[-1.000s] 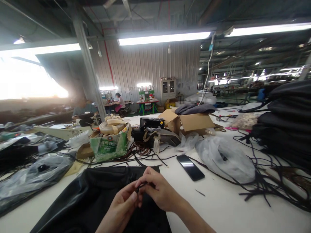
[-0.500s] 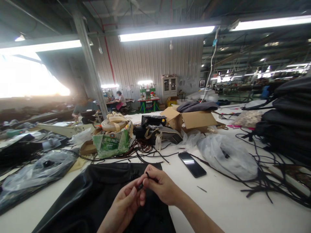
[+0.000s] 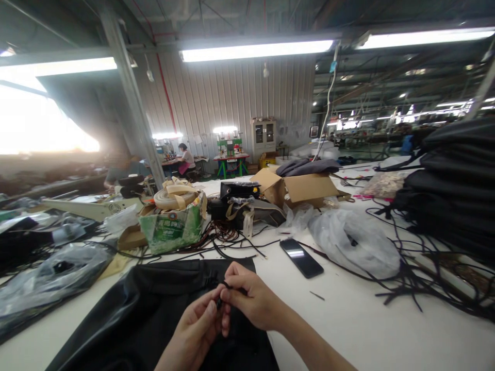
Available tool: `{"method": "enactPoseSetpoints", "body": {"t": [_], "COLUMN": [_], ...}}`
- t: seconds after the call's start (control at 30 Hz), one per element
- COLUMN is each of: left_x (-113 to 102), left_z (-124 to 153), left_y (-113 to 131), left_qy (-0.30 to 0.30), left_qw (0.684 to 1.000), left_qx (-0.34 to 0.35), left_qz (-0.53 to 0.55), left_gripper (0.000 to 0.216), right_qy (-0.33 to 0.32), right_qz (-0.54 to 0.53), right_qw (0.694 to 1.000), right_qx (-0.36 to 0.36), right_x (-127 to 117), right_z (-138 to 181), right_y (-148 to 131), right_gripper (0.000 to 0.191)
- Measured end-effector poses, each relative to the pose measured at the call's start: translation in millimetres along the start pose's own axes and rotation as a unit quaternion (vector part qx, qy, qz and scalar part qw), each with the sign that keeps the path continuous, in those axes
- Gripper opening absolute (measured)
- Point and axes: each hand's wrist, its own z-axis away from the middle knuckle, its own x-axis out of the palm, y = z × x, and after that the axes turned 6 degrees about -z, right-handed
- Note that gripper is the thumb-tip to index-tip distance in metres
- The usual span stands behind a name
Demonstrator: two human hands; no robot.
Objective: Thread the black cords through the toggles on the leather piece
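Left hand (image 3: 195, 330) and right hand (image 3: 251, 301) meet over the black bag (image 3: 147, 314) on the desk (image 3: 348, 330), fingertips pinched shut on a thin black cord (image 3: 228, 286). It looks slippery and could slide free; the phone (image 3: 301, 257) lies near.

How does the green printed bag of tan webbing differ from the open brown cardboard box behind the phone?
The green printed bag is soft and crumpled; the brown cardboard box is stiff, with flaps spread open. The bag holds a coil of tan webbing; the box has dark grey fabric lying on top. The bag stands left of the black phone, the box behind it. Both rest on the white table.
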Motion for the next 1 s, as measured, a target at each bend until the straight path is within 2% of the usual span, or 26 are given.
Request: {"method": "enactPoseSetpoints", "body": {"t": [0.17,0.37,0.47,0.57,0.67,0.9,1.0], "left_x": [5.1,12.2,10.5,9.4,11.2,12.9,12.3], "left_z": [5.9,5.3,3.5,4.3,6.8,6.9,5.8], "left_y": [3.1,6.2,7.3,10.0,13.2,13.5,12.4], "left_qy": [0.028,0.052,0.056,0.056,0.051,0.064,0.063], "left_qw": [1.000,0.998,0.997,0.997,0.998,0.995,0.993], "left_qx": [-0.003,0.026,0.041,0.044,0.042,0.065,0.083], "left_qz": [-0.009,-0.031,-0.025,-0.009,-0.005,-0.031,-0.049], "left_gripper": [0.051,0.052,0.055,0.056,0.055,0.052,0.047], "right_qy": [0.019,0.012,0.013,0.047,0.087,0.107,0.125], "right_qz": [0.013,0.017,0.009,0.019,0.046,0.063,0.076], "right_qw": [1.000,1.000,1.000,0.999,0.995,0.990,0.987], "right_qx": [0.004,0.004,-0.003,-0.016,-0.018,-0.059,-0.064], "right_x": [0.0,2.5,2.9,1.9,1.7,6.0,7.1], "right_z": [-0.6,1.1,1.2,1.0,1.2,3.5,4.9], "right_y": [-3.6,-4.3,-3.9,-6.8,-10.1,-13.7,-17.4], "right_gripper": [0.049,0.029,0.040,0.041,0.034,0.032,0.022]}}
